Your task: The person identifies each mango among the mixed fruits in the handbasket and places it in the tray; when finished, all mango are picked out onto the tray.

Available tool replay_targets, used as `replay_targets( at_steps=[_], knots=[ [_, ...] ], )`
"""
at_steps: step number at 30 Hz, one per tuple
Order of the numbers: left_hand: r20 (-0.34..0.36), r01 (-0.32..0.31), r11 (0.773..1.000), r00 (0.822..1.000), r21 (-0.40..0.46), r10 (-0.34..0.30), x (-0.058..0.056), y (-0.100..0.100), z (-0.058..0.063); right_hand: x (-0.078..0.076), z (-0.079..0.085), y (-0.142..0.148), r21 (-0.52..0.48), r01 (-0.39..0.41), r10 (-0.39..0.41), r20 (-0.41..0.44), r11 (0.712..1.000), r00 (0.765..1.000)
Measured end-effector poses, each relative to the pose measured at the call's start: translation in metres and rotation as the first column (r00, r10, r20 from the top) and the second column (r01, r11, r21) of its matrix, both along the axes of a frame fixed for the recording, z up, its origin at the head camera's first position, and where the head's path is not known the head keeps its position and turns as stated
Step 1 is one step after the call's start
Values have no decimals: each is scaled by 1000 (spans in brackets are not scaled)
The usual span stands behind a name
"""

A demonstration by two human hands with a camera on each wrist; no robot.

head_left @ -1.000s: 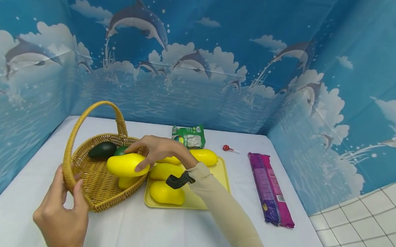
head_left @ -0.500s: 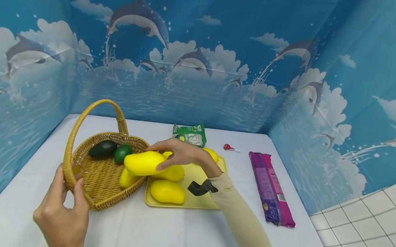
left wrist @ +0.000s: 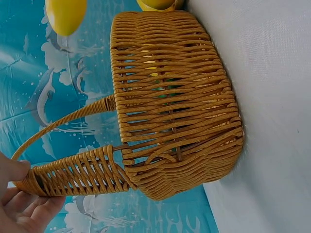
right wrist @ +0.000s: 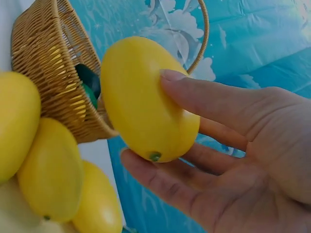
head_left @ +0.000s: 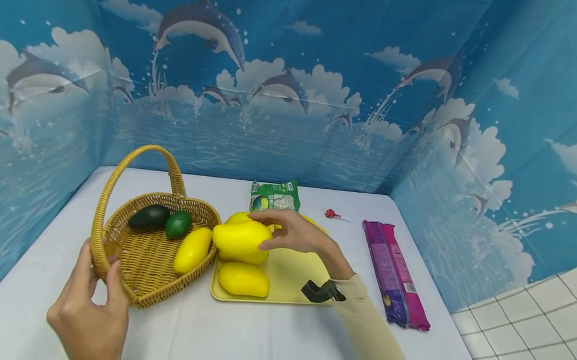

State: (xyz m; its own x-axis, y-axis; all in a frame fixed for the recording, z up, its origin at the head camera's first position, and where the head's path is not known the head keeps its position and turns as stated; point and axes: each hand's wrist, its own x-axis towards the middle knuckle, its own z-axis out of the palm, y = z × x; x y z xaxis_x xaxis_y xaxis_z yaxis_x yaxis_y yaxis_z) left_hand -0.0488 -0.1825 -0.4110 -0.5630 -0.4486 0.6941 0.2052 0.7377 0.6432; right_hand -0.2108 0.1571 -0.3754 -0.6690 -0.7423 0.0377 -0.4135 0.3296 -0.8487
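Note:
My left hand [head_left: 91,305] grips the handle of a heart-shaped wicker basket [left wrist: 180,97], thumb on one side and fingers on the other. Inside the basket lie a dark avocado [head_left: 149,217], a smaller green fruit [head_left: 178,224] and a yellow mango [head_left: 192,250]. My right hand [head_left: 298,234] holds another mango [right wrist: 146,102] between thumb and fingers, raised over the left part of a yellow tray [head_left: 294,279]. Beneath and around it on the tray are several more mangoes; one [head_left: 243,279] sits at the front left corner.
Behind the tray lies a green snack bag [head_left: 275,196]. A red lollipop [head_left: 330,214] is at the back right, and a long purple packet [head_left: 395,276] lies along the right side of the white-covered table. Dolphin-print curtains [head_left: 251,141] enclose the back and sides.
My right hand has carried the mango rightward, from above the basket to above the tray. The mango and green fruit in the basket now show fully. My left hand stays on the handle.

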Motion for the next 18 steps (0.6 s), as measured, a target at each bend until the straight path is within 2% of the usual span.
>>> replay_targets(
  at_steps=[6, 13, 18],
  knots=[
    [1, 5, 1000, 1000, 6, -5, 0, 1, -1, 16, -14, 30, -61, 123, -123, 6, 991, 992],
    [-29, -9, 1000, 1000, 16, 9, 0, 1, -1, 26, -24, 58, -103, 208, -210, -11, 973, 978],
    [-36, -6, 1000, 999, 11, 7, -1, 1, 0, 31, -28, 76, -97, 263, -268, -42, 960, 963]
  ],
)
